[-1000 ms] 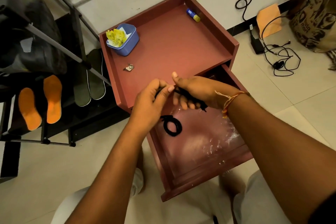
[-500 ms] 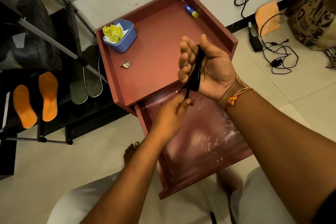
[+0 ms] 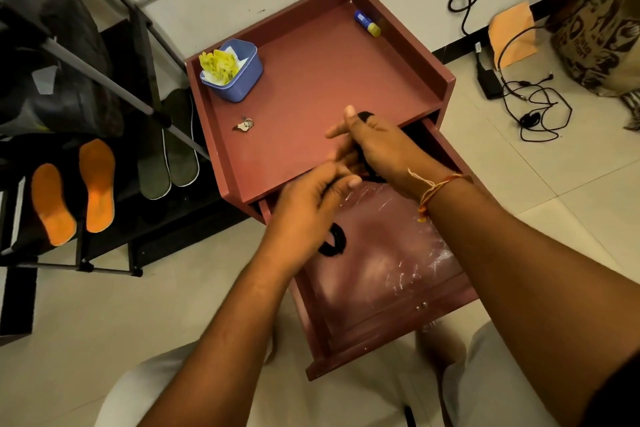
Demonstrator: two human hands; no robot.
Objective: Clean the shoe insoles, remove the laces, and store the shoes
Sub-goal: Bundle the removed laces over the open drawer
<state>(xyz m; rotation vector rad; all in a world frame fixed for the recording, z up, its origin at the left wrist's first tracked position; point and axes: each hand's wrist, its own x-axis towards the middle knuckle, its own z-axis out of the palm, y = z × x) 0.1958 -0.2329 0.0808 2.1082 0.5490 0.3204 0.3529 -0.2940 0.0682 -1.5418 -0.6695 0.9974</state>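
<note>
No legible text, only blurred print on the patterned bag [image 3: 602, 28]

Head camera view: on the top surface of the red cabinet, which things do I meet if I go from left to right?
blue tub with yellow cloth → small key ring → blue and yellow tube. The hands winding the black lace overlap the front edge, so I leave them out.

A single wide-angle view from the person's head looks steeply down and forward. Both forearms reach in from the bottom edge, close to the lens. A red cabinet [image 3: 322, 87] fills the centre, a shoe rack [image 3: 114, 246] lies left, floor right.
</note>
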